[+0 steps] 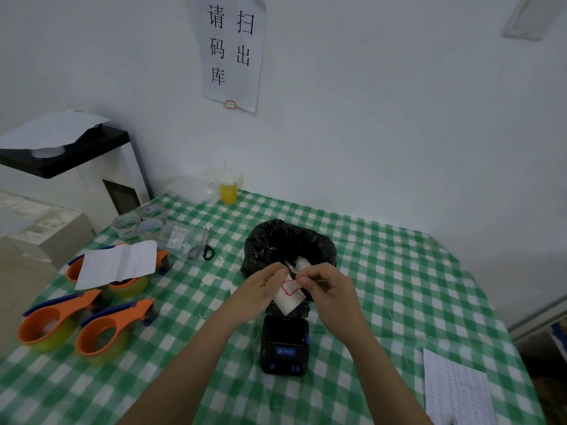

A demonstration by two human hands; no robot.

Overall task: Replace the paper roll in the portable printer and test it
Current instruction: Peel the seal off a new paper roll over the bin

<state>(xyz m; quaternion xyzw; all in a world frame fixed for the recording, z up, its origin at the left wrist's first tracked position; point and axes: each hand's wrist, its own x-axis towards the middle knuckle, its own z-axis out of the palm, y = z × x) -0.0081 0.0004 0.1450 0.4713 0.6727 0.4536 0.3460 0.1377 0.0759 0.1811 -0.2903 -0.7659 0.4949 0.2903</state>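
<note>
Now left hand (260,286) and right hand (325,286) both pinch the paper roll (290,294) above the printer (284,348).

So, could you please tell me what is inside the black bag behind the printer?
White paper scraps show in the black bag's open mouth; anything deeper is hidden by its folds and both hands.

Both hands, left (260,289) and right (325,291), are covering the upper edge of the paper roll (288,297), whose red-framed label print is staying too small to read. The roll is hiding the printer's (284,348) open back. The frame edge is cutting off the printed sheet (457,394), its text blurring.
</note>
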